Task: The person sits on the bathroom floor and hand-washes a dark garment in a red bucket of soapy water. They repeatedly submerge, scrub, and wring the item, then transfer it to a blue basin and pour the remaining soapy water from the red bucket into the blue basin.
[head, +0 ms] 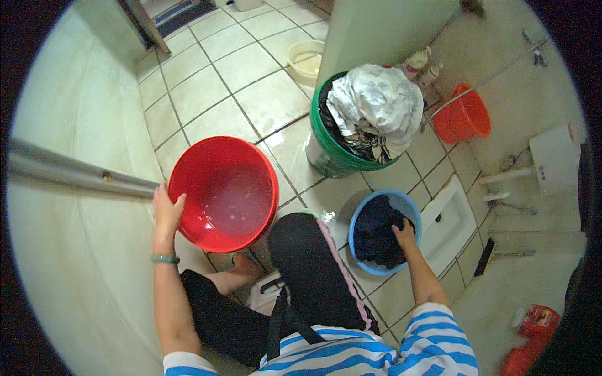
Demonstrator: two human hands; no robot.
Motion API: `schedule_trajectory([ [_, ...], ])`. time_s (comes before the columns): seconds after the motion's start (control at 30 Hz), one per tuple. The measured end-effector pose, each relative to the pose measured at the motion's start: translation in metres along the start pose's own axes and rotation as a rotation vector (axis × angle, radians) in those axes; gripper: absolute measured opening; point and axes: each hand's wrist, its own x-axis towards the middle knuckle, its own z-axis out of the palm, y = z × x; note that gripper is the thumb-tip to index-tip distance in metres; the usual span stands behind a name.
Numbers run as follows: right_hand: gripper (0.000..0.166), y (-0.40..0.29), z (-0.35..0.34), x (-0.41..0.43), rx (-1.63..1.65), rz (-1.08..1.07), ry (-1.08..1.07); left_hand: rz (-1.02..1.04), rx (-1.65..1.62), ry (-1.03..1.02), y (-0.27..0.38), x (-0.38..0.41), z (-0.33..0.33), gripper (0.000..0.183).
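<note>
My left hand (169, 207) grips the left rim of a large red plastic basin (275, 188) that holds cloudy, slightly foamy water. The basin looks tilted. Over on the right, my right hand (405, 235) rests in a light blue plastic basin (357, 202), its fingers closed on dark cloth (376, 235) lying inside. The blue basin stands on the tiled floor beside my knee, apart from the red one.
A green basket (324, 162) heaped with clothes, a white patterned cloth (376, 98) on top, stands ahead. A squat toilet (449, 225) is at right. Farther off are a red bucket (463, 117) and a pale basin (305, 58). The wall is close at left.
</note>
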Motion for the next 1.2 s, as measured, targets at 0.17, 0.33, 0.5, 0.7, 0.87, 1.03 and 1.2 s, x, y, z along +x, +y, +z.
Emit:
schedule_trajectory([
  [0.17, 0.052, -0.118, -0.083, -0.034, 0.505, -0.24, -0.224, -0.304, -0.089, -0.124, -0.006, 0.015, 0.017, 0.08],
  [0.33, 0.047, -0.296, -0.147, -0.109, 0.489, -0.543, -0.372, -0.405, -0.712, -0.132, -0.116, 0.05, 0.078, 0.07],
  [0.5, 0.051, -0.417, -0.097, -0.115, 0.244, -0.905, -0.384, -0.369, -0.884, -0.312, -0.066, 0.04, 0.062, 0.03],
  [0.7, 0.076, -0.414, 0.051, -0.069, 0.217, -0.673, -0.333, -0.581, -0.961, -0.467, -0.028, 0.044, 0.056, 0.026],
  [0.87, 0.052, -0.405, 0.083, -0.094, 0.699, -0.568, -0.478, -0.481, -0.879, -0.547, -0.038, 0.034, 0.031, 0.032],
  [1.03, 0.05, -0.363, 0.059, -0.09, 0.801, -0.46, -0.386, -0.188, -0.731, -0.676, 0.005, 0.037, 0.026, 0.038],
  [1.2, 0.041, -0.308, 0.055, -0.099, 0.695, -0.311, -0.198, -0.185, -0.529, -0.73, 0.063, 0.008, -0.003, 0.039],
])
